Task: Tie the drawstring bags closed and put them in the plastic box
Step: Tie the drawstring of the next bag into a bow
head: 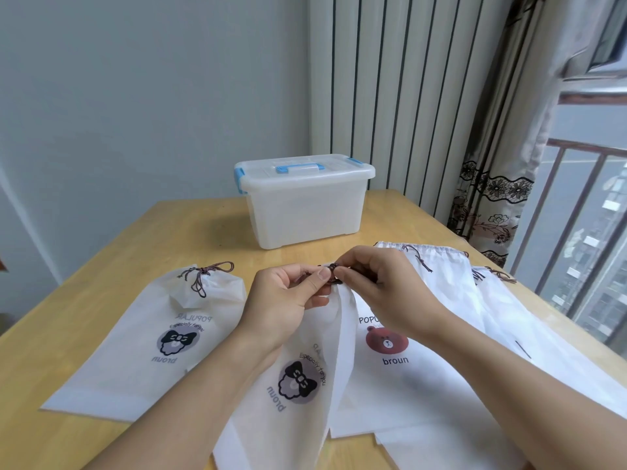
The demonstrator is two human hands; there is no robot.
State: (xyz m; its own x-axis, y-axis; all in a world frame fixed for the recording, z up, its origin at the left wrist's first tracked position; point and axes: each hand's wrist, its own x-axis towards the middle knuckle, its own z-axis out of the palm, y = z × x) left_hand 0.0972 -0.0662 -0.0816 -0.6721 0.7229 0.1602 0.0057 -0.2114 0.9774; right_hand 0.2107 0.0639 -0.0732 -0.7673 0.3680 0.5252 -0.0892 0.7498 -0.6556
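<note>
A white drawstring bag with a bow print (298, 385) lies in front of me, its neck gathered and raised. My left hand (288, 300) and my right hand (383, 286) both pinch its dark brown drawstring (334, 268) at the gathered neck. Left of it lies another white bag (142, 337), its neck cinched and its cord knotted. A bear-print bag (400, 374) and more flat white bags (451, 279) lie to the right with their necks ungathered. The clear plastic box (305, 212) with a blue handle stands behind, lid on.
The wooden table (190, 228) carries everything. A striped panel and a patterned curtain (488, 205) stand behind on the right, beside a window with a railing (576, 232). A pale wall lies to the left.
</note>
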